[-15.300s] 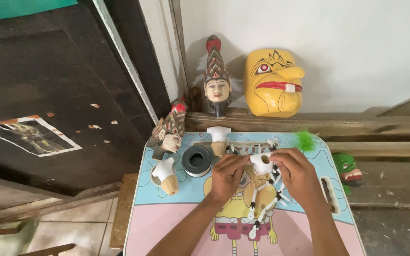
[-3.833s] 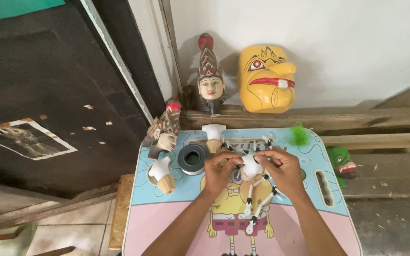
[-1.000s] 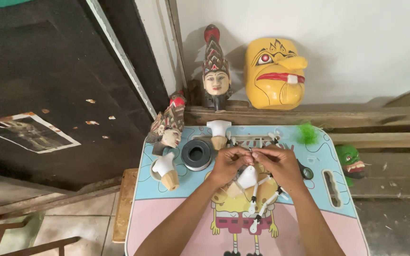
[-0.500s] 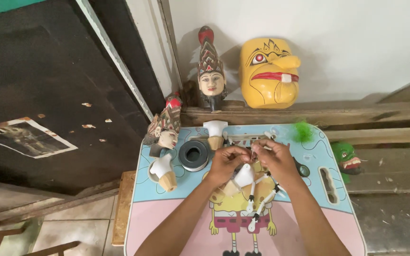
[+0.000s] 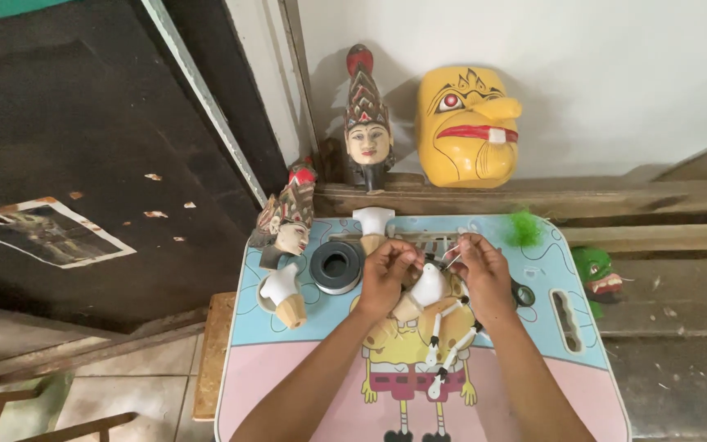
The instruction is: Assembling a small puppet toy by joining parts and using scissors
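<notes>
Pinching from both sides, the left hand (image 5: 385,277) and the right hand (image 5: 484,274) close on a small unpainted white puppet body (image 5: 429,288) held just above the bench (image 5: 288,352). The left fingers grip its upper end, while the right fingertips seem to nip a thin thread or wire beside it; that detail is too fine to be sure of. The puppet's jointed white arms (image 5: 445,344) dangle loose below, so it appears raised to let them hang free.

Spare parts lie within reach on the left of the bench: a black ring-shaped roll (image 5: 336,265), a white-and-tan wooden neck piece (image 5: 284,293), another white piece (image 5: 372,225) at the back edge, and a painted puppet head (image 5: 286,219) lying on its side. A green tuft (image 5: 524,229) sits at the back right.

On the ledge behind, a crowned puppet head (image 5: 366,123) and a yellow mask (image 5: 466,127) lean against the wall. A green mask (image 5: 597,274) rests off to the right. The bench top carries a yellow cartoon figure on blue and pink. A torn, faded picture (image 5: 42,233) lies on the dark board at left.
</notes>
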